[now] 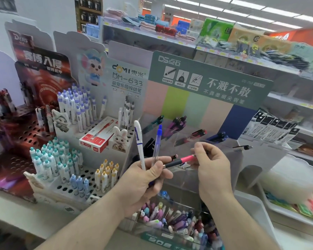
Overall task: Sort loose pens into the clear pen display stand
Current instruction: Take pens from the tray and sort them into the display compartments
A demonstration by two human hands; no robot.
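My left hand (145, 179) grips a small bunch of pens: a white pen with blue marks (139, 141) and a clear pen with a blue cap (157, 141) stand up out of the fist. A pink pen with a black grip (181, 160) lies crosswise between the hands, and my right hand (211, 165) pinches its pink end. Both hands hover in front of the clear pen display stand (186, 141), whose tiered compartments hold a few dark, purple, red and blue pens. Below the hands a clear bin (172, 221) is full of mixed loose pens.
A white perforated pen rack (79, 179) with several upright pens stands on the left, with a red-and-white box (98, 136) on it. A red perforated rack (16, 127) is at far left. White trays (293, 179) sit on the right; stocked shelves run behind.
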